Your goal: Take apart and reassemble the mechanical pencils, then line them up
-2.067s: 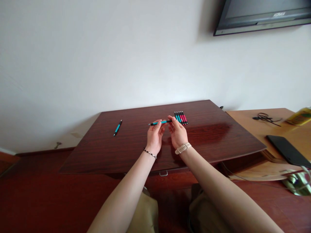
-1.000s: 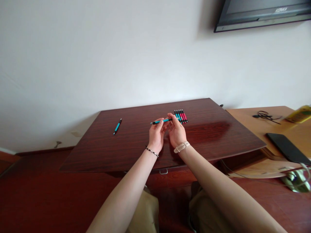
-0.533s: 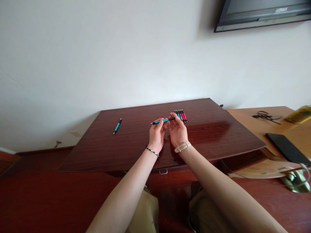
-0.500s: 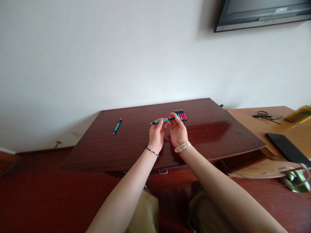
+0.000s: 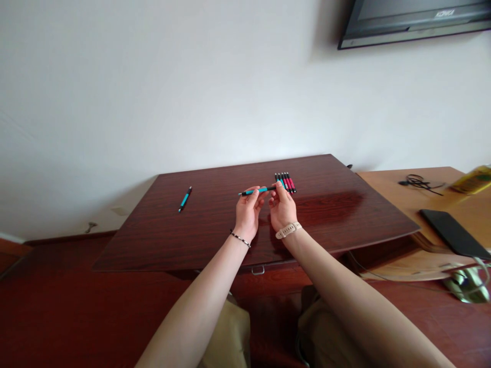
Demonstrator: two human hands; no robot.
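Observation:
Between my two hands a blue and black pen is held level above the table. My left hand pinches its blue barrel between thumb and fingers. At the black right end, my right hand has its thumb and fingertips closed on the pen. Just behind my right hand lies a row of several pens, blue ones at the left and red ones at the right, side by side. Another blue and black pen rests alone on the left part of the table.
The dark red wooden table stands against a white wall. To its right, a lighter desk bears a black cable, a dark phone-like slab and a yellow package. A television hangs at the upper right.
My right hand's fingers have closed in on the black end of the pen, where they were more spread before. The left hand has barely moved.

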